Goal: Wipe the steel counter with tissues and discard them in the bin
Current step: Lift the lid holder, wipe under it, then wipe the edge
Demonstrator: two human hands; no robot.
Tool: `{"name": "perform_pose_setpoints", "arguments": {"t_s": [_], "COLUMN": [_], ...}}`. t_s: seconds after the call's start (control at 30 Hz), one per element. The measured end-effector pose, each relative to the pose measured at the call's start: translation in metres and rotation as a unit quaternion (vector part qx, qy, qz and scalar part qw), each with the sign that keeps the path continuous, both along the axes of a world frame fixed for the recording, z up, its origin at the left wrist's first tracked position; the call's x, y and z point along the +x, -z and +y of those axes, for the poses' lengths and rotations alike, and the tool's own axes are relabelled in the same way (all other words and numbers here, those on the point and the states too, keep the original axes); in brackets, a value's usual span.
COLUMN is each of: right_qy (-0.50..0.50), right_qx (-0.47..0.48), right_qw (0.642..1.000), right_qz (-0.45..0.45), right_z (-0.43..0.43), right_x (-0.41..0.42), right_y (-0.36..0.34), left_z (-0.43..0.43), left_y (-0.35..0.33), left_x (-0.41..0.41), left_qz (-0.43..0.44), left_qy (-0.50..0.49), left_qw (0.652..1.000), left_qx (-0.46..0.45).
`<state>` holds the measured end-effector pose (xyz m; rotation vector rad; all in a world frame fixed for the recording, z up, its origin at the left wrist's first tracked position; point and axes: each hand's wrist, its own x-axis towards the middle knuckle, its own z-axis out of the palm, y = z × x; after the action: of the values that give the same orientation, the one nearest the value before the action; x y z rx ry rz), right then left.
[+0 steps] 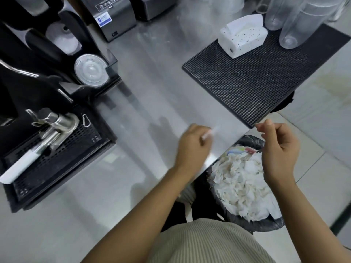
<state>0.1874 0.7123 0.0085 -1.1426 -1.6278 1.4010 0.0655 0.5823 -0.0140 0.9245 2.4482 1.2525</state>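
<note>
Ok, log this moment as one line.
left hand: pinches small white piece over counter | right hand: curled, by bin | bin: heaped with tissues

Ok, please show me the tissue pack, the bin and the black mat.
tissue pack (247, 40): head view, speckled front side.
bin (262, 225): head view, dark liner at near rim.
black mat (247, 82): head view, bare middle.

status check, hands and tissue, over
Left hand pinches a blurred white scrap over the counter. Right hand curled above the bin, nothing seen in it. Bin full of tissues. Path to bin open.
</note>
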Motion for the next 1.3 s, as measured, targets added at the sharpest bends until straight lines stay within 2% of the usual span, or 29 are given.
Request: {"name": "perform_pose_setpoints", "arguments": {"t_s": [0.07,0.1,0.13,0.2,0.27,0.3,0.37,0.43,0.57,0.67,0.8,0.87,0.93,1.0,1.07,1.2,1.3], "right_qy": [0.009,0.011,0.008,-0.002,-0.022,-0.041,-0.103,-0.178,-0.287,-0.31,-0.311,-0.302,-0.286,-0.265,-0.237,-0.207,-0.234], "right_qx": [-0.005,-0.011,-0.017,-0.018,-0.004,0.007,0.019,-0.011,-0.117,-0.182,-0.2,-0.206,-0.19,-0.151,-0.104,0.043,0.159], "right_qw": [1.0,1.0,1.0,1.0,1.0,0.999,0.994,0.982,0.949,0.933,0.929,0.93,0.939,0.952,0.966,0.977,0.959], "right_qz": [-0.006,-0.01,-0.013,-0.016,-0.018,-0.023,-0.041,-0.064,-0.056,0.002,0.029,0.032,0.032,0.024,0.008,-0.001,0.0], "right_z": [-0.011,-0.018,-0.025,-0.038,-0.05,-0.055,-0.064,-0.075,-0.101,-0.119,-0.139,-0.143,-0.144,-0.144,-0.142,-0.14,-0.145], "right_x": [0.0,-0.001,-0.003,-0.008,-0.015,-0.018,-0.027,-0.037,-0.069,-0.088,-0.114,-0.128,-0.144,-0.162,-0.183,-0.229,-0.257], "right_y": [0.003,0.005,0.006,0.007,0.005,0.003,0.001,0.002,0.002,-0.006,-0.008,-0.004,-0.001,0.003,0.011,0.031,0.043], "left_z": [-0.034,-0.045,-0.049,-0.042,-0.028,-0.024,-0.028,-0.043,-0.084,-0.106,-0.126,-0.13,-0.134,-0.138,-0.139,-0.129,-0.129], "left_y": [0.005,0.009,0.012,0.018,0.014,0.01,0.002,-0.002,-0.016,-0.026,-0.032,-0.032,-0.034,-0.039,-0.049,-0.057,-0.052], "left_x": [-0.021,-0.022,-0.016,0.007,0.029,0.034,0.026,0.005,-0.037,-0.05,-0.066,-0.079,-0.098,-0.12,-0.138,-0.169,-0.184], "left_qz": [0.039,0.056,0.063,0.042,-0.014,-0.044,-0.099,-0.148,-0.293,-0.349,-0.367,-0.321,-0.183,-0.055,0.022,0.105,0.159], "left_qy": [-0.129,-0.155,-0.141,-0.026,0.082,0.1,0.051,-0.026,-0.115,-0.145,-0.163,-0.177,-0.263,-0.341,-0.354,-0.356,-0.35], "left_qw": [0.99,0.985,0.987,0.998,0.996,0.994,0.994,0.988,0.944,0.918,0.908,0.921,0.938,0.924,0.912,0.901,0.897], "left_qx": [-0.039,-0.053,-0.051,-0.026,-0.028,-0.023,0.01,0.041,0.096,0.119,0.117,0.13,0.134,0.167,0.205,0.225,0.218]}}
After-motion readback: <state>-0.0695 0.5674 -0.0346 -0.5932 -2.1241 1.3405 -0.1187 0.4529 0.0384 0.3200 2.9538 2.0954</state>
